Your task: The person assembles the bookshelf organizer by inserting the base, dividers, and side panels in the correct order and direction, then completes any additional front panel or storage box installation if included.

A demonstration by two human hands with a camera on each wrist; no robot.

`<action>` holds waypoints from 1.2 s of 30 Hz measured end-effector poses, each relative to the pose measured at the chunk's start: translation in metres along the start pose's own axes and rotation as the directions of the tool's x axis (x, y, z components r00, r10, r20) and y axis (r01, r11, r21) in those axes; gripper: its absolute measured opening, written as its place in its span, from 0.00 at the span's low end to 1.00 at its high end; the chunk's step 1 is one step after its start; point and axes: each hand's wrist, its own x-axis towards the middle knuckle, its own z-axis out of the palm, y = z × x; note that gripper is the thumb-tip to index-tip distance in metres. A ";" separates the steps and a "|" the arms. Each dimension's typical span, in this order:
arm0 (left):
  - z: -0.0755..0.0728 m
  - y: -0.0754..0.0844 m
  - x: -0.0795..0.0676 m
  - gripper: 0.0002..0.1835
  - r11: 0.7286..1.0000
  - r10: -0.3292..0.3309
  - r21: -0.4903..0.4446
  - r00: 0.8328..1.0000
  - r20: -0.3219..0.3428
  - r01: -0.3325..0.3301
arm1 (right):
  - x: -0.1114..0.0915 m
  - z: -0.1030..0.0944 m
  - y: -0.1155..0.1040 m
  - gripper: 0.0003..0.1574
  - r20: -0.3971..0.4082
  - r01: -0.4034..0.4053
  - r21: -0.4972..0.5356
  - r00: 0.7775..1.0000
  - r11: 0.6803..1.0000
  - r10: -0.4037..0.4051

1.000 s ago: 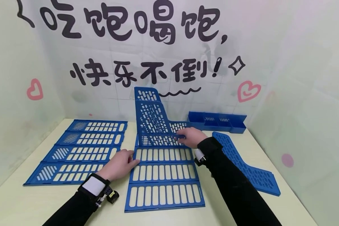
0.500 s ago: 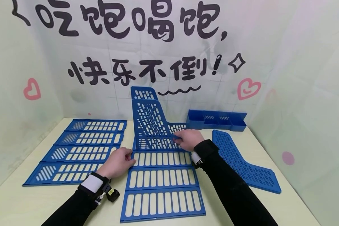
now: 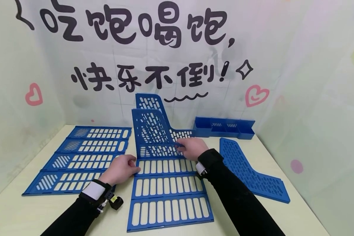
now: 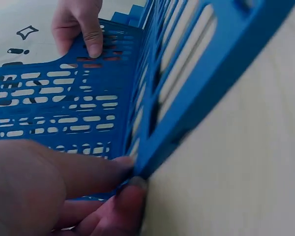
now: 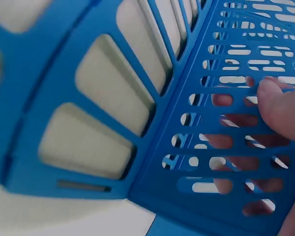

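Note:
A blue slotted base panel [image 3: 168, 195] of several joined sections lies lengthwise before me. Across its far part stand two perforated, L-shaped file-rack dividers, a nearer divider [image 3: 137, 131] and a farther divider [image 3: 138, 103]. My right hand [image 3: 192, 148] pinches the low right end of the nearer divider; in the right wrist view its thumb [image 5: 280, 105] presses one face while fingers show through the slots. At the left edge, my left hand [image 3: 121, 168] pinches the base panel where the nearer divider's lower corner meets it. Whether that joint is engaged cannot be seen.
To the left lies a blue panel [image 3: 60, 149] of several sections with striped and square cutouts. Another L-shaped divider [image 3: 247, 170] lies flat on the right. A blue compartment box [image 3: 203, 126] sits at the back right, by the printed wall sheet.
The nearer divider has shifted left and toward me, widening its offset from the farther one. My right hand has moved slightly left with it. The left hand keeps its place at the edge.

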 end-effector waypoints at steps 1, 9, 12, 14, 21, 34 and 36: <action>0.000 0.000 -0.001 0.22 1.000 -0.008 -0.005 1.000 -0.009 0.008 | -0.001 0.001 0.000 0.16 -0.015 0.005 0.014 1.000 1.000 -0.005; 0.002 -0.001 -0.010 0.30 0.999 -0.032 -0.011 0.999 0.014 0.032 | -0.005 0.010 -0.002 0.07 -0.094 0.021 -0.003 0.995 1.000 -0.021; 0.003 0.000 -0.014 0.32 0.998 -0.053 -0.033 0.998 0.037 0.055 | -0.003 0.012 0.000 0.07 -0.121 0.022 -0.029 0.992 0.999 -0.025; 0.004 0.000 -0.015 0.31 0.997 -0.065 -0.043 0.997 0.039 0.067 | -0.003 0.012 0.002 0.09 -0.140 0.033 -0.024 0.989 0.999 -0.036; 0.008 0.002 -0.018 0.30 0.997 -0.062 -0.051 0.997 0.042 0.064 | -0.035 -0.006 0.027 0.33 -0.247 0.021 0.206 0.968 0.978 0.031; 0.005 0.006 -0.012 0.32 0.996 -0.055 -0.069 0.997 0.061 0.059 | -0.168 -0.034 0.157 0.55 0.085 -0.365 0.142 0.931 0.920 0.356; 0.003 0.005 -0.013 0.32 0.996 -0.059 -0.065 0.996 0.064 0.064 | -0.181 -0.033 0.165 0.69 0.154 -0.409 0.106 0.907 0.906 0.391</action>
